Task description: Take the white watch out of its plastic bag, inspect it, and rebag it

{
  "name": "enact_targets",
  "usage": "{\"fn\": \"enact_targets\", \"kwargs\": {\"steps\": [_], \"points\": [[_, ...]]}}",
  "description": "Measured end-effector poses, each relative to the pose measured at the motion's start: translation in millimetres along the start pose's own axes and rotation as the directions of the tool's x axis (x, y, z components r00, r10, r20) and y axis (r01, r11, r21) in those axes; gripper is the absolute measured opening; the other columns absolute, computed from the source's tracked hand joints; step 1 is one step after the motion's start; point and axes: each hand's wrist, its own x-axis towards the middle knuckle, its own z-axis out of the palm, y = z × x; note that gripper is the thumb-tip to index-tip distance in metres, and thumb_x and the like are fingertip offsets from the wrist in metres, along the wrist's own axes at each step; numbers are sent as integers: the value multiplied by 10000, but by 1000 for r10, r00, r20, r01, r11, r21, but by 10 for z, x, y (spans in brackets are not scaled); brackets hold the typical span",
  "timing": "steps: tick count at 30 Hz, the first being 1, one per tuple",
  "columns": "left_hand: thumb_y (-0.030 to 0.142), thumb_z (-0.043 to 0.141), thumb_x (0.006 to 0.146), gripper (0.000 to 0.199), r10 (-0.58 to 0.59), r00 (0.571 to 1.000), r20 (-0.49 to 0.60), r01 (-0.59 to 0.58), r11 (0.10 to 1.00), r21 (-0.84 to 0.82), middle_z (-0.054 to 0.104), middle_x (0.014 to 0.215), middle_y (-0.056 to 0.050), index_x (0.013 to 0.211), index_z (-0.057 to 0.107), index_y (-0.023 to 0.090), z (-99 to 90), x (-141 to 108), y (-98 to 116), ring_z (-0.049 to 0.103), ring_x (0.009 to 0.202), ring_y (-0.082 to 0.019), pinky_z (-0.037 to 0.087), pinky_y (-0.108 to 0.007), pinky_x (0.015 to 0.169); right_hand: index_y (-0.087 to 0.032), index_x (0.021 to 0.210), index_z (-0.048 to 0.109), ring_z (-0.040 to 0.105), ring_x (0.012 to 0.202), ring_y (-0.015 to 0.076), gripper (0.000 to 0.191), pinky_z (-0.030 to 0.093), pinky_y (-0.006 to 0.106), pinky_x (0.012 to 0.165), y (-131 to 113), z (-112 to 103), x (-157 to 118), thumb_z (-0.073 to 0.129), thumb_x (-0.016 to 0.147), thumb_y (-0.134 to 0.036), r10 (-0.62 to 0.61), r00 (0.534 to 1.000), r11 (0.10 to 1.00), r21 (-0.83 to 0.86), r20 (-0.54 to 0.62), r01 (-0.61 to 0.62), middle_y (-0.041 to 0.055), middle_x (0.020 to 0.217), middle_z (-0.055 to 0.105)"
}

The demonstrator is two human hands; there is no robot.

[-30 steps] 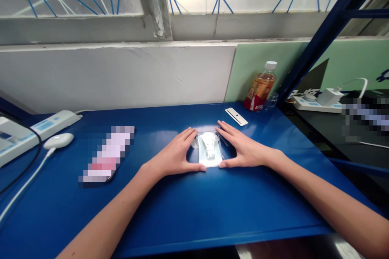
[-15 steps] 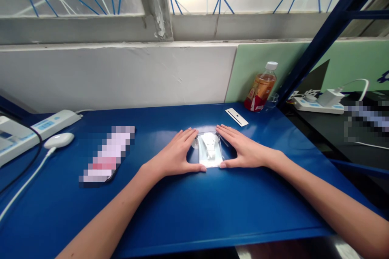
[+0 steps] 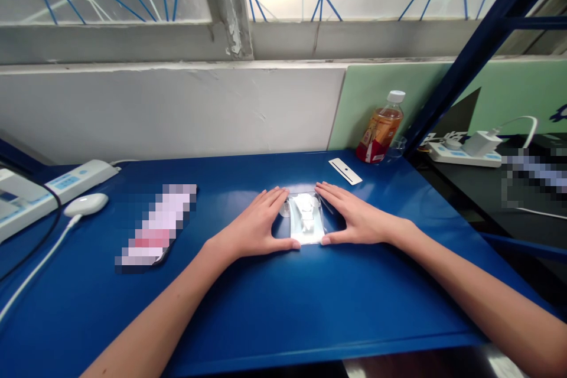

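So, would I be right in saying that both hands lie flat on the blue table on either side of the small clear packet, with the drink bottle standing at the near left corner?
Not quite. The head view shows the drink bottle at the far right corner. The left hand and right hand do lie flat on the blue table beside the small clear packet.

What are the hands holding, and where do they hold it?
Neither grips anything. The left hand and right hand lie flat on the blue table, thumbs and fingertips touching the side edges of a clear packet.
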Motion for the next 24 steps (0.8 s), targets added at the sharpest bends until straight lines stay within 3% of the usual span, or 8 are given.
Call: {"fn": "enact_targets", "kwargs": {"steps": [3,6,9,12,15,20,22,24], "points": [[717,558,832,1028,7,1000,-6,-6,1000,17,244,1589,-210,1542,211,59,-8,-14,-9,207,1477,-357,219,-504,1187,-17,1509,306,299,1448,378,1016,333,541,1153,2,-3,-3,607,804,-684,-4,998,1000,-19,-57,3,272,1558,300],[608,500,920,848,43,998,-38,-42,999,28,283,1582,-185,1537,241,89,-11,-26,-25,229,1474,-332,232,-498,1186,-62,1427,452,449,1369,334,702,412,501,1109,14,1,6,542,917,-536,1,986,999,-43,-169,-8,237,1482,453],[462,445,982,644,73,994,-81,-70,997,38,344,1563,-153,1513,314,124,2,-22,-42,272,1463,-298,263,-482,1180,-126,1206,629,568,1242,313,407,480,485,1035,28,-3,25,541,940,-422,17,954,998,-56,-299,-36,191,1334,598],[353,395,1006,488,47,990,-129,-42,998,43,435,1509,-142,1440,445,135,35,-3,-52,347,1430,-274,310,-460,1161,-168,930,689,627,1127,307,224,513,484,969,34,-15,38,574,920,-360,40,917,996,-53,-397,-67,158,1196,664],[380,389,1016,458,4,985,-171,2,1000,31,475,1476,-152,1379,524,135,67,12,-60,397,1399,-278,343,-457,1142,-193,733,649,654,1039,285,225,534,466,905,29,-16,39,594,905,-328,39,899,998,-17,-437,-52,126,1104,683],[641,571,878,730,-4,990,-138,2,1000,-12,421,1513,-169,1415,496,153,59,-6,-72,336,1427,-337,344,-487,1136,-212,575,542,603,1151,287,339,522,440,926,6,-15,38,594,903,-279,-67,909,991,82,-411,110,80,956,703],[655,563,877,736,2,993,-122,-6,1000,-30,402,1526,-163,1427,489,171,44,-17,-78,321,1433,-346,342,-494,1135,-219,597,562,576,1196,307,312,505,468,962,9,-34,38,613,892,-308,-48,906,990,102,-420,99,85,942,706],[631,527,912,696,14,994,-111,-18,999,-32,385,1537,-155,1449,465,192,36,-23,-87,311,1439,-343,340,-497,1134,-220,784,656,535,1253,332,178,462,514,1024,27,-64,33,658,860,-381,-33,910,992,95,-412,79,109,1058,698]]}}
